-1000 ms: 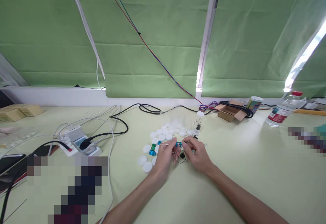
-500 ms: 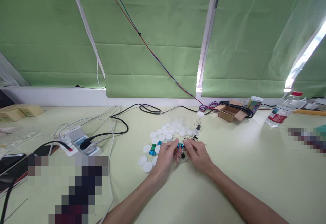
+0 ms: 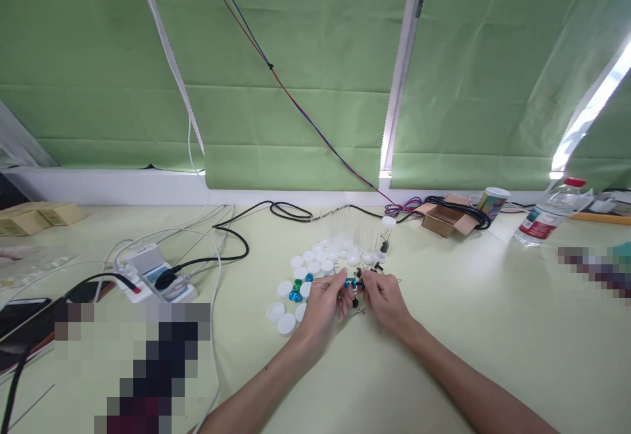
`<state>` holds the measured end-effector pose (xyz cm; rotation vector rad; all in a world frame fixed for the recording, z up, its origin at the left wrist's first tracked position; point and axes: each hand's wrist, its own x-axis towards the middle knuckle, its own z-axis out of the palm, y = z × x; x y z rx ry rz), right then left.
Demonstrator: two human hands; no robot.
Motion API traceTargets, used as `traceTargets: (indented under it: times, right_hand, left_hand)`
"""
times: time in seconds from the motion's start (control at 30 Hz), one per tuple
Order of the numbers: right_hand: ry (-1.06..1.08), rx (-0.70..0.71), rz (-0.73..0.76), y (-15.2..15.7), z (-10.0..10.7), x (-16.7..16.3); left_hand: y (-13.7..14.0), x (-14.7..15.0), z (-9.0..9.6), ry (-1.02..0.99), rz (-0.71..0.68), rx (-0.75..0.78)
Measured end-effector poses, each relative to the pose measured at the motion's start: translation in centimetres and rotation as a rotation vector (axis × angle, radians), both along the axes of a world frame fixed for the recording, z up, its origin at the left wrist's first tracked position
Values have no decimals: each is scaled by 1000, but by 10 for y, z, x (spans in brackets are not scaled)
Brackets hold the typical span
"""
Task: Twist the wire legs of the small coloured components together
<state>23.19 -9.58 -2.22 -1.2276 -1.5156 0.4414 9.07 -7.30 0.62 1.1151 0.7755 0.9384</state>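
My left hand (image 3: pixel 329 294) pinches a small blue part (image 3: pixel 350 283) between thumb and fingers. Close against it on the right, my right hand (image 3: pixel 382 294) is closed on a small black piece (image 3: pixel 360 284) that meets the blue part. Both are too small to name more exactly. White round caps (image 3: pixel 314 267) spread over the table to the left of and beyond my hands. Among them lie small blue pieces (image 3: pixel 295 296) and a green piece (image 3: pixel 297 285). Clear tubes (image 3: pixel 365 237) stand behind, and one white-capped tube (image 3: pixel 388 223) holds dark parts. Thin metal bits lie around my fingers.
A white power strip (image 3: pixel 158 273) with plugs and tangled cables occupies the left. Along the back are a black cable (image 3: pixel 290 212), an open cardboard box (image 3: pixel 446 216), a canister (image 3: pixel 494 202) and a water bottle (image 3: pixel 542 217). Yellow boxes (image 3: pixel 39 217) sit far left.
My hands have drawn slightly apart, and more of the blue part and black piece shows between them. The things on the table have stayed put.
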Motion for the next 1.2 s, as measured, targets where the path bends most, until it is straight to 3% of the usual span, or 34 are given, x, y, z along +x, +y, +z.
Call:
traceTargets:
  times: [0.23, 0.53, 1.2]
  right_hand:
    - [53, -37, 72, -4, 6, -2]
    - [39, -37, 94, -3, 5, -1]
    - [-51, -10, -7, -1, 8, -1]
  left_hand:
    - [3, -2, 0, -25, 69, -13]
    - [3, -1, -1, -13, 59, -14]
    - [1, 0, -1, 19, 35, -12]
